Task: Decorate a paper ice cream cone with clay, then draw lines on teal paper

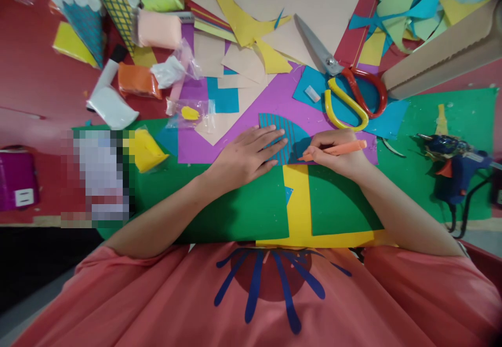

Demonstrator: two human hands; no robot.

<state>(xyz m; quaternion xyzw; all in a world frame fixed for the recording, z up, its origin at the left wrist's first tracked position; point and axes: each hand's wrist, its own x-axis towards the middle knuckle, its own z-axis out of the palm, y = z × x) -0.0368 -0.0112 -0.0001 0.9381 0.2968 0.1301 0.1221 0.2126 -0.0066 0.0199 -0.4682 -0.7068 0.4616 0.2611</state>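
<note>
A blue paper piece (295,136) with a curved edge lies on a purple sheet (243,127) in front of me. Dark stripes run across its left part. My left hand (254,150) rests flat on that striped part, fingers stretched out and a little apart. In my right hand (337,153) is an orange pen (345,147), pinched between thumb and fingers. Its tip touches the blue piece or sits just over it, near the lower right edge. Scissors (331,63) with one red and one yellow handle lie beyond my right hand, beside a small white eraser (312,93).
A blue glue gun (455,179) with a black cord lies at the right on a green sheet (423,111). Paper cones (84,28) and clay packets (159,29) crowd the far left. Paper scraps (408,1) and a cardboard box (443,48) occupy the far right.
</note>
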